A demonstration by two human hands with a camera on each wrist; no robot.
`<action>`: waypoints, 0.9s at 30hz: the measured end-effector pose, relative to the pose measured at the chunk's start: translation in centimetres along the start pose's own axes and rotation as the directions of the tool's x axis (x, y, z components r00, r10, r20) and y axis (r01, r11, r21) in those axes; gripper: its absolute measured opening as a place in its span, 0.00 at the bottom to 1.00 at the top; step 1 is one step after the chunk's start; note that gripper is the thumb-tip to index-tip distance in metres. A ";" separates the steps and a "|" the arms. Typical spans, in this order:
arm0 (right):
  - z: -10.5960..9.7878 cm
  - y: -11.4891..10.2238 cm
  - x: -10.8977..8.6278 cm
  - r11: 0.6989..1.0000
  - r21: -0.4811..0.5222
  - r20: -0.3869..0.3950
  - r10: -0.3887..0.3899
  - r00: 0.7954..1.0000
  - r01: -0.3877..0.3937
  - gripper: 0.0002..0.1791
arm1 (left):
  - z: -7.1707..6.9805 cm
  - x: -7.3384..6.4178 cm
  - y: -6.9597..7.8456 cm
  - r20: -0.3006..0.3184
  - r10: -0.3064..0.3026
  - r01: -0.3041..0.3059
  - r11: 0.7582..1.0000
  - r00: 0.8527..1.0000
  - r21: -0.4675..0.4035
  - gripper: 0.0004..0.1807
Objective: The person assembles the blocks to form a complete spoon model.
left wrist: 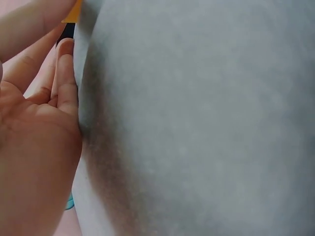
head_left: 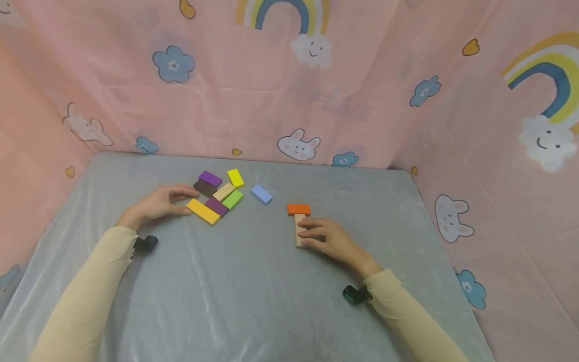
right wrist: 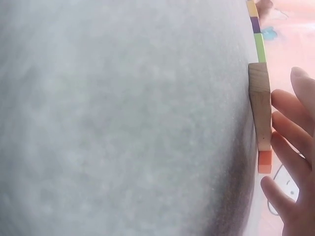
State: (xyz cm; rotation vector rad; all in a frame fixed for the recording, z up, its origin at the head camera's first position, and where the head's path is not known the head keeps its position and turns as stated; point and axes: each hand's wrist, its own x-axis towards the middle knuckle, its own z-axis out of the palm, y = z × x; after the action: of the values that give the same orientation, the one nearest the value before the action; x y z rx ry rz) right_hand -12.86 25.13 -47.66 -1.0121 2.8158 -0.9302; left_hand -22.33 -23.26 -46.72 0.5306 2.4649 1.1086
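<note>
Cream sleeves [head_left: 81, 296] reach in over the grey-covered table [head_left: 235, 301] in the head view, each with a black wrist camera [head_left: 146, 244] at its cuff. The left hand [head_left: 156, 205] is relaxed and grips nothing, its fingertips at a dark brown block [head_left: 205, 188] and its thumb just beside an amber block [head_left: 203, 211]. Both blocks belong to a cluster toward the table's far left corner, with a violet block [head_left: 210, 178], a plum block [head_left: 216, 206], a striped wooden block [head_left: 223, 192], a green block [head_left: 232, 200] and a yellow block [head_left: 235, 178]. A blue block [head_left: 261, 194] lies apart, nearer the middle of the far edge. Right of it, an orange block [head_left: 299, 209] lies across the far end of a pale wooden block [head_left: 298, 228], on which the loosely spread right hand [head_left: 332, 241] rests.

The left wrist view shows fairly straight fingers, with bits of the amber and dark brown blocks past them.

In the right wrist view, unclenched fingers lie along the pale block's upper face.
</note>
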 end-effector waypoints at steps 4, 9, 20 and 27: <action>0.0 0.1 -0.1 1.000 0.004 0.005 0.016 1.000 -0.016 0.15 | 0.1 0.1 0.1 -0.015 0.012 -0.011 0.999 1.000 0.041 0.26; 0.0 0.1 -0.1 1.000 0.003 0.014 0.029 0.999 -0.029 0.15 | 0.3 0.0 0.4 -0.024 0.018 -0.017 0.999 1.000 0.028 0.25; -0.1 -0.1 0.0 1.000 0.008 0.007 -0.008 1.000 0.008 0.14 | 0.3 0.0 0.5 -0.042 0.003 -0.003 1.000 0.999 0.004 0.24; 0.0 0.2 0.0 1.000 0.010 0.021 0.010 1.000 -0.011 0.14 | 0.0 0.1 0.3 -0.027 0.014 -0.015 1.000 1.000 -0.013 0.25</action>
State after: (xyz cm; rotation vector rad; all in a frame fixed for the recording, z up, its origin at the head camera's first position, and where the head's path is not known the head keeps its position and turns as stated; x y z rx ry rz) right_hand -12.99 25.19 -47.79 -0.9990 2.7938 -0.9255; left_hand -22.40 -23.01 -46.46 0.5339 2.4788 1.1439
